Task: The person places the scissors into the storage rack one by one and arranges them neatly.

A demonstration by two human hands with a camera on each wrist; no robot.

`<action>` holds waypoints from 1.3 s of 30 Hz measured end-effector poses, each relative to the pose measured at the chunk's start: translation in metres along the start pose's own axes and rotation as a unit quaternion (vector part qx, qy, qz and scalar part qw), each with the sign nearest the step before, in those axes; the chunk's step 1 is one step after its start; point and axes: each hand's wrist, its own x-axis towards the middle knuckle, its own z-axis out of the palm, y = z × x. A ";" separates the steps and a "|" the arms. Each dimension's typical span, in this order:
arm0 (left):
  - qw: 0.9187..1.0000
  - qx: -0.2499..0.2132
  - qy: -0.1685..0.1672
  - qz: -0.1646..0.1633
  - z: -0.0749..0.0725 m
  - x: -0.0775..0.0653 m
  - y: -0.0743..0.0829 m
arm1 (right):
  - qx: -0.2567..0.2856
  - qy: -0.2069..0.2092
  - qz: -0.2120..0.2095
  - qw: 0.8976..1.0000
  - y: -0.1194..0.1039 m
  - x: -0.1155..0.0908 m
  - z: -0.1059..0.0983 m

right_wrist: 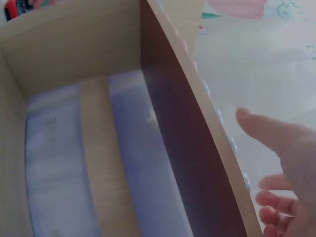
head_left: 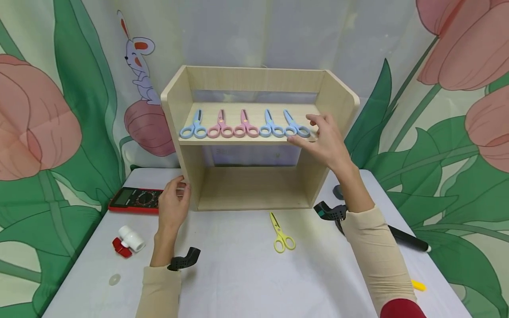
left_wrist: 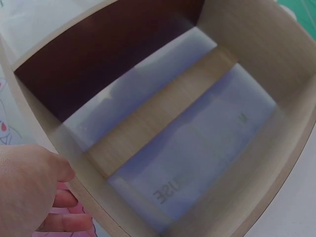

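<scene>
A pale wooden two-tier shelf (head_left: pixel 254 187) stands on the table. Along its upper board lies a row of scissors: blue scissors (head_left: pixel 193 131) at the left end, pink scissors (head_left: pixel 220 128) and pink scissors (head_left: pixel 245 129), then blue scissors (head_left: pixel 271 129) and more blue scissors (head_left: pixel 292 121) at the right end. Beside the last pair is my right hand (head_left: pixel 327 140), thumb and fingers spread apart, gripping nothing. My left hand (head_left: pixel 173 203) rests against the shelf's left side; its thumb touches the panel edge in the left wrist view. Yellow scissors (head_left: pixel 280 236) lie in front of the shelf.
A red-and-black multimeter (head_left: pixel 139 198) sits left of the shelf. Nearer are a white pipe valve with a red handle (head_left: pixel 129 240) and a small translucent disc (head_left: pixel 114 279). A black marker-like stick (head_left: pixel 407 238) and a yellow object (head_left: pixel 419 285) lie to the right.
</scene>
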 end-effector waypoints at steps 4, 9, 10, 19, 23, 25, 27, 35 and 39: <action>1.000 -0.002 0.006 0.005 -0.001 -0.001 -0.002 | 0.019 0.070 -0.059 0.996 0.006 -0.023 0.009; 1.000 0.000 0.007 0.006 -0.001 -0.002 -0.004 | 0.047 0.080 -0.078 0.993 0.015 -0.058 0.025; 1.000 0.002 0.006 0.004 -0.001 -0.002 -0.004 | 0.052 0.074 -0.075 0.993 0.017 -0.065 0.029; 1.000 0.013 0.021 0.014 0.003 -0.004 -0.006 | 0.069 -0.013 -0.019 0.997 0.044 -0.126 0.076; 0.999 0.023 0.026 0.024 0.004 -0.004 -0.003 | 0.048 -0.080 0.026 0.995 0.053 -0.144 0.095; 0.999 0.027 0.026 0.026 0.005 -0.004 -0.001 | 0.036 -0.113 0.040 0.992 0.055 -0.149 0.102; 0.999 0.031 0.025 0.025 0.005 -0.004 0.001 | 0.016 -0.146 0.051 0.988 0.057 -0.152 0.108; 0.999 0.028 0.027 0.011 0.009 -0.004 0.005 | -0.082 -0.285 0.092 0.951 0.060 -0.161 0.128; 0.999 0.025 0.034 0.017 0.010 -0.004 0.004 | -0.112 -0.322 0.083 0.936 0.057 -0.165 0.137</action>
